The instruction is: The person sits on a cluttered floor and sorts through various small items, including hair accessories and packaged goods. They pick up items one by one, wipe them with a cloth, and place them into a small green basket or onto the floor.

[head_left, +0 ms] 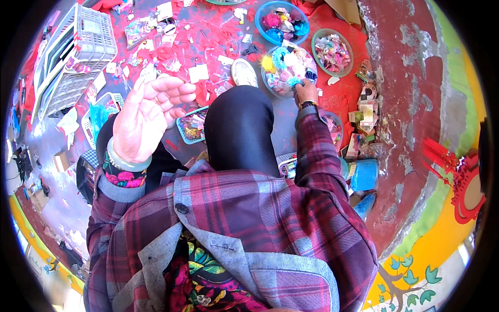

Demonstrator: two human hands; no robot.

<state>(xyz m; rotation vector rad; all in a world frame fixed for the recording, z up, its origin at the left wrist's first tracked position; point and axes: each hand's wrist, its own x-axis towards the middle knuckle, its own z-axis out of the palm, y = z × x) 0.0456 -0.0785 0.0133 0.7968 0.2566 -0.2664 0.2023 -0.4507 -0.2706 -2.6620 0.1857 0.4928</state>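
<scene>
Red floor mat (pixel 208 31) w/ bowls (pixel 283 21), paper scraps (pixel 197 73), white crate (pixel 78 52).

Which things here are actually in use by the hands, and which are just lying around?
In use:
right hand, reaching into the bowl of fluffy pom-poms
left hand, raised, open and empty

Lying about:
blue bowl
green bowl
white plastic basket
small tray

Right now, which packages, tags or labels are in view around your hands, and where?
White square paper tag: on the red floor beyond the raised left hand.
Stack of small pale printed cards: beside the wall, right of the right hand.
Clear packets of colourful pieces: in the round green bowl.
</scene>
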